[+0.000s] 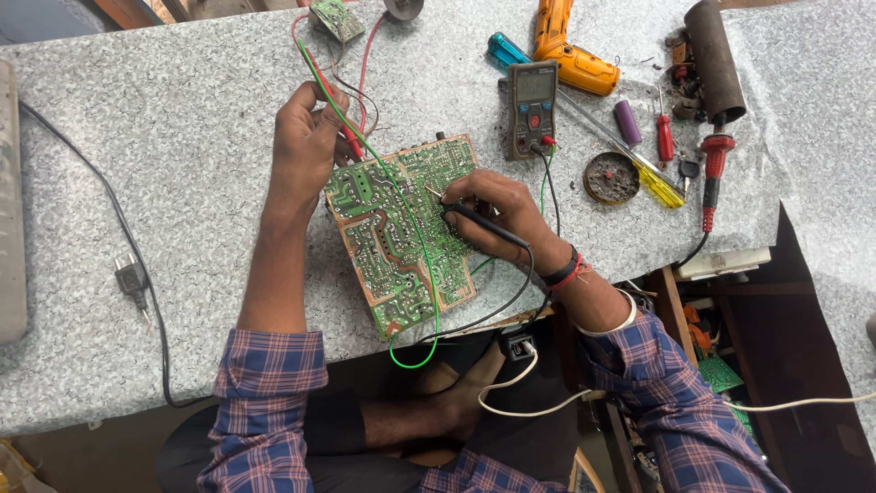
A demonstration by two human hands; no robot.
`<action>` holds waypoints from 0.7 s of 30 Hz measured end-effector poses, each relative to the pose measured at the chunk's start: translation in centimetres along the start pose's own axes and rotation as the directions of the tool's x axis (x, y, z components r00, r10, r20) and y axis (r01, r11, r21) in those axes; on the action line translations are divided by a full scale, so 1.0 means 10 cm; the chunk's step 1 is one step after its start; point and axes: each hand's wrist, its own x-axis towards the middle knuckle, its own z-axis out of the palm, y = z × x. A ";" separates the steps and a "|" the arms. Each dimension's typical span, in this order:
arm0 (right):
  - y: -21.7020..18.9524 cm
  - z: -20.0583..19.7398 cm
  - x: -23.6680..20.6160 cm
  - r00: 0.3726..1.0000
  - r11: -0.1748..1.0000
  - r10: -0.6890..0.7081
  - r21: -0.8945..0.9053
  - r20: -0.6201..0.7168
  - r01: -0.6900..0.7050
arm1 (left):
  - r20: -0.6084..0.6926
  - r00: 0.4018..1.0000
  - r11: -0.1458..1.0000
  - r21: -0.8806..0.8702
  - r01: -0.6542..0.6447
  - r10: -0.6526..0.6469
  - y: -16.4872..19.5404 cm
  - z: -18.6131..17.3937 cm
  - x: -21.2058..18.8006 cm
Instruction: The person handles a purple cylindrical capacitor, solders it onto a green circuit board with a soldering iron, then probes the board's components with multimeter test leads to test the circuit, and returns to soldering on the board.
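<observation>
A green circuit board [401,233] lies solder side up on the speckled grey worktop [182,164]. My left hand [306,146] pinches a red test probe [349,143] upright at the board's upper left corner. My right hand [497,208] holds a black test probe [484,222] like a pen, its metal tip touching the board near the middle. Red and black leads run up to a grey multimeter [532,108] just beyond the board. A green wire [415,361] loops across the board and off the table edge.
An orange drill [570,50], a yellow-handled screwdriver [659,181], a red screwdriver [665,137], a round tin [610,177] and a red-handled soldering iron [713,173] lie at the right. A black plug and cord [133,278] trail at the left. A small green board [336,18] sits at the far edge.
</observation>
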 end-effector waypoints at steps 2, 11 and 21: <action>0.00 0.00 0.00 1.000 1.000 0.010 0.002 0.005 -0.010 | -0.002 1.000 1.000 0.004 0.000 0.000 0.00 0.00 -0.01; -0.02 0.00 0.00 1.000 1.000 0.019 0.006 0.004 -0.019 | -0.009 1.000 1.000 0.008 -0.001 0.001 0.02 0.01 -0.01; 0.00 0.00 0.00 1.000 1.000 0.027 0.000 0.005 -0.027 | 0.002 1.000 1.000 -0.008 -0.007 0.007 0.00 0.00 -0.01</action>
